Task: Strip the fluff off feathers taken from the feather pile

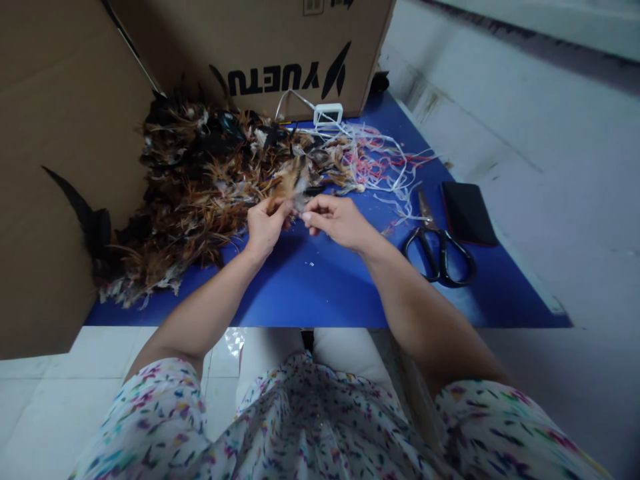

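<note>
My left hand (267, 225) pinches a small tuft of brown and grey feathers (291, 185) above the blue table. Close against it, my right hand (333, 219) has thumb and forefinger pressed together at the lower end of the tuft. Whatever lies between those right fingertips is too small to make out. Just beyond and to the left of both hands spreads a big pile of brown, black and white feathers (200, 193). Thin white and pink strings (377, 160) lie tangled at the pile's right end.
Black-handled scissors (440, 257) and a dark flat case (469, 213) lie at the right of the blue table (320, 293). A small white device (328, 115) stands at the back. Cardboard boxes (190, 40) rise behind and at left (60, 220); a wall (550, 133) borders the right.
</note>
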A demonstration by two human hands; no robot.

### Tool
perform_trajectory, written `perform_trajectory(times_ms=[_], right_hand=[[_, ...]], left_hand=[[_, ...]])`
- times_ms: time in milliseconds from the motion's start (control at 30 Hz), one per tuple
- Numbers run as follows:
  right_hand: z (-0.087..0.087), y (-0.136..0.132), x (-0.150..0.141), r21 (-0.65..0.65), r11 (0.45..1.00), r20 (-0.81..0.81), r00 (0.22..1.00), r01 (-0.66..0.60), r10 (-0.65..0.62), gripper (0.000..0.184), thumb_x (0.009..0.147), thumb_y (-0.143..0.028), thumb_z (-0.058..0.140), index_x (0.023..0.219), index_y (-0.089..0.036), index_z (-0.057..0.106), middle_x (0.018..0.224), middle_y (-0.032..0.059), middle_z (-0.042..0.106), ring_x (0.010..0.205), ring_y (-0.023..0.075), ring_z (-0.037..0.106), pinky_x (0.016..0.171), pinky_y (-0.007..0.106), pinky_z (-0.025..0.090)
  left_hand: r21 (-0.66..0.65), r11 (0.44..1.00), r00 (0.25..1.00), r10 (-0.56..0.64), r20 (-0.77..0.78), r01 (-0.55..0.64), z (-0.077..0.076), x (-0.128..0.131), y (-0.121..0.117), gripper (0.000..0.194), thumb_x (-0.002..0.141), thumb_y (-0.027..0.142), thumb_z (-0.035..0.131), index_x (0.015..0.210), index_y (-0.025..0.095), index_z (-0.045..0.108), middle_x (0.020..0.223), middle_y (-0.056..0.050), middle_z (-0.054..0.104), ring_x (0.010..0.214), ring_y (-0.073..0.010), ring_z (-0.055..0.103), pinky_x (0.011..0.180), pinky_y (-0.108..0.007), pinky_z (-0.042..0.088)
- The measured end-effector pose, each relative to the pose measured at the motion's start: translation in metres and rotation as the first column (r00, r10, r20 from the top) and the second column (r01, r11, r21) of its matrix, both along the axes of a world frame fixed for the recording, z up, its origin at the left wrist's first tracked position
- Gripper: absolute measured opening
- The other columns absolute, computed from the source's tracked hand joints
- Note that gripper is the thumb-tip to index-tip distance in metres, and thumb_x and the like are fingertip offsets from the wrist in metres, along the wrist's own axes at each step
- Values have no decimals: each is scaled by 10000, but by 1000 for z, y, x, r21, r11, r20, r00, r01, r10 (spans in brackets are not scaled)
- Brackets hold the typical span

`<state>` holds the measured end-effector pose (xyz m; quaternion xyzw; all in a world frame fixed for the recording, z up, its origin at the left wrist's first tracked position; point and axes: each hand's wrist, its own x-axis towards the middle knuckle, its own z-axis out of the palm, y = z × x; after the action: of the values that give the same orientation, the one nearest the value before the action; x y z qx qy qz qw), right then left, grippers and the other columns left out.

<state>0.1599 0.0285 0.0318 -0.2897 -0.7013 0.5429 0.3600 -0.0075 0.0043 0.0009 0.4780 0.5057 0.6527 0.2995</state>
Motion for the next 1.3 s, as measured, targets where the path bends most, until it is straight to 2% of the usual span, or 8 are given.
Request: perform_trajectory(times_ms=[133,400,500,600,667,767,967,1300], right_hand=[[1,4,2,3,994,-87,990,107,-107,223,786,-332,740,764,-184,575,685,-7,674,569,88,605,567,232,509],[2,11,4,58,968,-189,955,245,-230,250,727,-335,780,758,-204,569,649,-32,608,562,107,590,555,261,512],[1,12,7,86,953,-145,950,290,-276,226,727,-308,772,772,-215,570,665,-24,620,589,121,584,584,282,512],[0,12,11,225,910,-40,936,349,-349,190,715,-284,757,714,-212,582,666,-9,626,633,144,579,598,294,492],[0,11,14,336,879,8,933,337,-361,144,720,-279,735,704,-202,614,685,3,652,661,160,592,626,309,492],[0,7,16,436,867,39,957,242,-287,81,747,-260,682,778,-185,684,751,17,704,698,172,631,688,320,509],[4,5,19,492,855,121,959,166,-256,129,754,-232,643,842,-182,723,761,21,716,686,159,621,700,298,497],[4,10,21,444,889,111,977,115,-182,103,756,-244,687,825,-191,741,855,30,747,715,162,622,684,296,477]], left_hand=[[-28,997,996,-76,-46,74,-1,0,-1,347,751,515,790,734,173,728,612,-5,693,419,-70,515,424,-198,421],[-125,966,970,-234,-69,224,3,3,-6,421,735,561,790,663,156,696,554,-9,661,386,-62,488,398,-189,399],[-154,958,965,-254,-70,241,4,3,-6,430,725,569,796,679,154,698,565,-15,668,390,-64,491,396,-192,410],[-188,943,952,-293,-90,273,4,2,-7,434,728,574,791,671,156,690,557,-15,662,384,-64,489,392,-194,410],[-208,931,938,-326,-115,298,5,1,-7,434,743,568,782,646,159,675,521,-6,637,371,-60,476,382,-187,389],[-223,924,925,-347,-154,310,7,-1,-7,431,758,555,777,622,164,654,458,14,582,349,-56,451,364,-175,349],[-249,915,904,-371,-214,316,9,-5,-7,404,798,507,763,613,168,644,421,25,543,345,-61,458,366,-169,346],[-259,851,890,-433,144,457,7,-3,-6,445,662,526,871,617,144,647,517,8,600,378,-50,473,367,-178,382]])
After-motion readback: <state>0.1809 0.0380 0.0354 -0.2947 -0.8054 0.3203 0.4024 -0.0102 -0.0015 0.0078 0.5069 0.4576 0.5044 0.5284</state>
